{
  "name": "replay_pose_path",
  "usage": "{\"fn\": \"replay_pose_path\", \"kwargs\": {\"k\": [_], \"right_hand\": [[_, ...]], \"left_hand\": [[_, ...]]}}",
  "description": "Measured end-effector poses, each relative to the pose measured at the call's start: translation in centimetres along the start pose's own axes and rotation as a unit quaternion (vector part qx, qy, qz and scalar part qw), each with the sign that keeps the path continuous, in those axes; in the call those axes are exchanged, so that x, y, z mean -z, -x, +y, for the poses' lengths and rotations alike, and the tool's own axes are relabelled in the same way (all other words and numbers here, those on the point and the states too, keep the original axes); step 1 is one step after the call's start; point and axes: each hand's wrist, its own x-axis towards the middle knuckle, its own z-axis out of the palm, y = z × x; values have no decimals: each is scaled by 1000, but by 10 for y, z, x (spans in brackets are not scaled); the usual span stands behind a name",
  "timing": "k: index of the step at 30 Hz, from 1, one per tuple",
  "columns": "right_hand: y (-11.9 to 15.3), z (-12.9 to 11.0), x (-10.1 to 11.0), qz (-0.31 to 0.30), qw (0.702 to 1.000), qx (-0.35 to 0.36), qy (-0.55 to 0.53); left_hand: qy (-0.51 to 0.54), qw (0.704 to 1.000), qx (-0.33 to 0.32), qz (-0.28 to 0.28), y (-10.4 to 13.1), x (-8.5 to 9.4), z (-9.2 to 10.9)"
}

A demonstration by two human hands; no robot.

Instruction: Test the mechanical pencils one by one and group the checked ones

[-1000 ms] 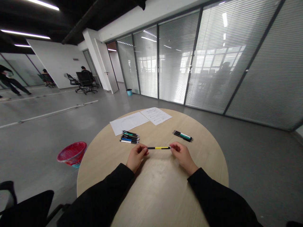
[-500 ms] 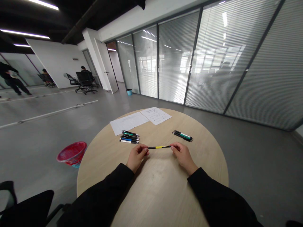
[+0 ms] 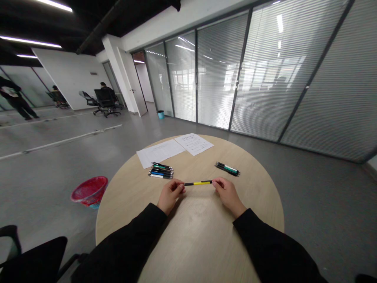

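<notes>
Between my two hands a yellow and black pen [image 3: 198, 183] is held level over the round wooden table [image 3: 194, 236]. My left hand [image 3: 172, 194] pinches its dark end, and the fingertips of my right hand [image 3: 226, 193] close on the other end, where the clip is. Beyond my left hand lies a row of several pens [image 3: 160, 171] with black, green, blue and white barrels. A smaller group of pens [image 3: 227, 169], black and green, rests beyond my right hand.
Two printed paper sheets [image 3: 160, 151] lie at the table's far side. A bin with a red liner [image 3: 90, 190] stands on the floor to the left, and a black chair [image 3: 35, 257] is at the lower left. Farther off, a person [image 3: 14, 96] stands near the left edge.
The pen has turned slightly about its length, so its clip sits a little higher. Both hands hold nearly the same place.
</notes>
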Motion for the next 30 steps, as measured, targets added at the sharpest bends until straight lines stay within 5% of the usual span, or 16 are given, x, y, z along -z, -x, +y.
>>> {"fn": "replay_pose_path", "kwargs": {"k": [30], "right_hand": [[1,-4,1,-8,1000,16,26]], "left_hand": [[-26,1000,-5,-9,2,-1,6]]}}
